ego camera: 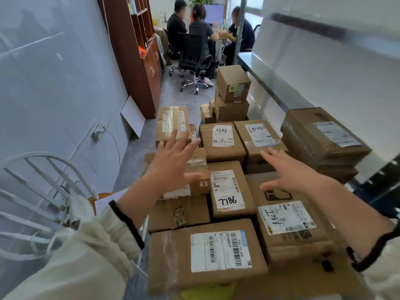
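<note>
Several brown cardboard parcels with white shipping labels are packed side by side in front of me. Both my arms reach out over them. My left hand (173,161) hovers with fingers spread above a taped parcel (195,169) on the left. My right hand (290,172) is stretched flat, fingers straight, above the parcels on the right, near one marked with a handwritten number (257,135). Neither hand holds anything. A parcel labelled 7786 (229,189) lies between my hands, and the nearest large parcel (207,252) sits below them.
A white metal chair (43,191) stands at my left against a pale wall. A stack of small boxes (232,92) rises beyond the parcels. More boxes (320,139) lie under a grey shelf (281,92) at right. Three people sit at a desk at the back by a brown cabinet (138,50).
</note>
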{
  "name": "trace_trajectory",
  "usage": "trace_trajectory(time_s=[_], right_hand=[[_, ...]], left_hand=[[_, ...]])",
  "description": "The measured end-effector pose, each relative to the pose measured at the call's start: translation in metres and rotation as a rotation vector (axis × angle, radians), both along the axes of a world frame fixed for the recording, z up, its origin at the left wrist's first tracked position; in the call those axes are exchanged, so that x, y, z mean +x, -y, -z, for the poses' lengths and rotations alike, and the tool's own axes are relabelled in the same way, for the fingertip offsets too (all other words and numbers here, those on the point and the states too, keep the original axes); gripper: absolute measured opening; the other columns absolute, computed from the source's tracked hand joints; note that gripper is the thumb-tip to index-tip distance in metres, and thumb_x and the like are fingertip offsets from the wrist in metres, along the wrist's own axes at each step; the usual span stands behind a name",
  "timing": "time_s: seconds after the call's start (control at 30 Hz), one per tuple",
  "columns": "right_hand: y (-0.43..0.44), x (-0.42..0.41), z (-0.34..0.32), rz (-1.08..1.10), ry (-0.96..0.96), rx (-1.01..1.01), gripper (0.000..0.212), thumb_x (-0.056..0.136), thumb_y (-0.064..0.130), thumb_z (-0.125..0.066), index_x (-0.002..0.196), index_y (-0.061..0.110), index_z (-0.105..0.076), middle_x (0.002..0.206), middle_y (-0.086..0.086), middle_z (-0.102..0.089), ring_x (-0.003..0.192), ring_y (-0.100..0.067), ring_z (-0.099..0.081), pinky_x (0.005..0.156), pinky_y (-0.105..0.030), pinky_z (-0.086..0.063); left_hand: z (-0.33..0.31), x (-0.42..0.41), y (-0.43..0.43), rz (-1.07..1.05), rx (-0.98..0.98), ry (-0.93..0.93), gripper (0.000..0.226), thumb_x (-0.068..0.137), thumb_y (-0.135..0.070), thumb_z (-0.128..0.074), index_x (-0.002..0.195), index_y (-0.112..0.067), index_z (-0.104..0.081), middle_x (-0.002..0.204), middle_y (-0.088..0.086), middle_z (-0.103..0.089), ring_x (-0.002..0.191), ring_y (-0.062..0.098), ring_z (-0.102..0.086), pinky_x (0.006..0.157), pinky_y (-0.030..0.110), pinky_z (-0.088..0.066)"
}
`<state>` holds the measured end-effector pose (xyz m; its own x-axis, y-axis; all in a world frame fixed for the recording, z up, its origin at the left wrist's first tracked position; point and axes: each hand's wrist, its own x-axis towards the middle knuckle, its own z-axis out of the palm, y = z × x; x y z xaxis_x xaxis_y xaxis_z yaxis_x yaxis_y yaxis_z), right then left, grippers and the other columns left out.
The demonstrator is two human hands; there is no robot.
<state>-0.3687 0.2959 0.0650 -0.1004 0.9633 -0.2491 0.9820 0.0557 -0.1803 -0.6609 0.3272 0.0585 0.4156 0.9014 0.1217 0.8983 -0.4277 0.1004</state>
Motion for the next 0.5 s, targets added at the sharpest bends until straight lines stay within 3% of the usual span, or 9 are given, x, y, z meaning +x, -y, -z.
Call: trace_trajectory(time_s=[0.17,0.27,0.5], right_hand=[[0.052,0.030,0.000,0.124,0.053,0.006,0.103,0.075,0.056,-0.067,0.150,0.031,-0.001,0.159,0.004,0.004,0.146,-0.023,0.001,0.114,-0.047,-0.021],[0.083,0.049,0.001,0.196,-0.049,-0.003,0.104,0.073,0.055,-0.070,0.150,0.035,-0.003,0.158,0.007,0.003,0.146,-0.020,0.001,0.115,-0.046,-0.017],[0.196,0.121,0.002,0.425,-0.079,0.060,0.103,0.072,0.062,-0.066,0.150,0.034,-0.004,0.159,0.006,0.000,0.146,-0.022,-0.004,0.115,-0.049,-0.015]], left_hand=[[0.007,0.074,0.006,0.147,-0.126,-0.066,0.096,0.080,-0.070,-0.049,0.151,-0.031,0.004,0.160,0.002,0.008,0.145,0.029,0.013,0.117,0.055,-0.007],[0.010,0.106,0.019,0.215,-0.132,-0.101,0.096,0.080,-0.073,-0.043,0.151,-0.029,0.005,0.160,0.002,0.006,0.144,0.030,0.017,0.115,0.058,-0.003],[0.004,0.197,0.085,0.372,-0.076,-0.129,0.092,0.081,-0.076,-0.035,0.151,-0.029,0.002,0.160,0.001,0.008,0.141,0.028,0.028,0.111,0.062,0.008]])
